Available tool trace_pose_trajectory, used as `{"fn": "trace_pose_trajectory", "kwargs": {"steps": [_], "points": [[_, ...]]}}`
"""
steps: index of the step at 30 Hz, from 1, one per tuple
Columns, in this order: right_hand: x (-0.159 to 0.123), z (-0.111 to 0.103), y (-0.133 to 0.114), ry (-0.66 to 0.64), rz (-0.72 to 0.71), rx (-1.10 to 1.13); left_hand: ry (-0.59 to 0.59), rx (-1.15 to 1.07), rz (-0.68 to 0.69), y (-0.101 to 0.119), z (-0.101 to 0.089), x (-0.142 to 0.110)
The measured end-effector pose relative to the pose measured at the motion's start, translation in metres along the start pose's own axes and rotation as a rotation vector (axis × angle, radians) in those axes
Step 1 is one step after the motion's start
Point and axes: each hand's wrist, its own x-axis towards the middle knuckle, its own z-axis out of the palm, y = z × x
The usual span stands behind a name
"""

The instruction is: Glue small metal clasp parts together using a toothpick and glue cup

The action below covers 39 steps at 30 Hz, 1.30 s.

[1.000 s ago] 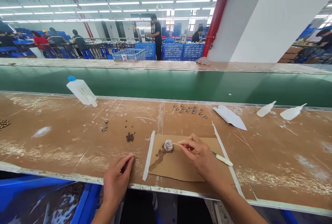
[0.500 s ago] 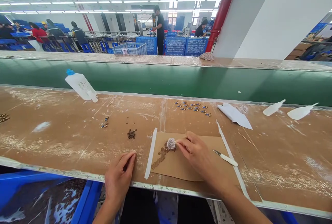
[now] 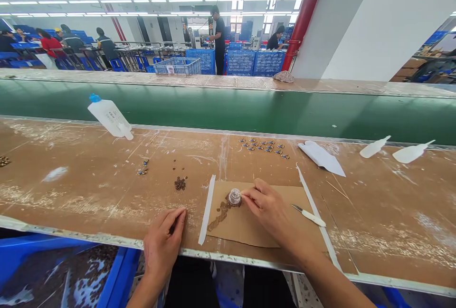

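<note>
Head view. Right hand (image 3: 249, 197) over the cardboard (image 3: 263, 232), thumb and fingertips pinched on a thin stick (image 3: 242, 196), mostly hidden by the fingers, its tip at the right side of a small clear cup (image 3: 234, 197). Cup upright on the cardboard, nearer its left edge than its right; a brown stain (image 3: 221, 216) runs from it towards the near left corner. Left hand (image 3: 164, 236) at the desk's near edge, narrow, thumb and finger drawn together.

White tape (image 3: 206, 210) along the cardboard's left edge, a second strip along the right. Knife (image 3: 312, 217) near that right edge, its white handle reaching the tape.

Desk (image 3: 89, 170), left of the cardboard: a pile of small dark rings (image 3: 180, 184), a few strays just beyond. Further left, some blue-and-gold pieces (image 3: 143, 171); more of these in loose rows near the far edge. White paper (image 3: 322, 158) right of those rows. Two white squeeze bottles (image 3: 413, 153) towards the far right corner. Blue-capped bottle (image 3: 110, 118) tilted at the far edge, left part.
</note>
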Motion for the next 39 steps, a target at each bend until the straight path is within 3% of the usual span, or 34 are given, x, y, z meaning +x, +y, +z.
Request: {"fn": "trace_pose_trajectory", "kwargs": {"steps": [30,39], "points": [[0.002,-0.011,-0.007,-0.077,0.080,-0.031,0.033,-0.010,0.035,0.003,0.000,0.002],[0.003,-0.011,-0.005,-0.167,0.099,-0.055,0.032,-0.002,0.023,0.003,0.001,0.001]]}}
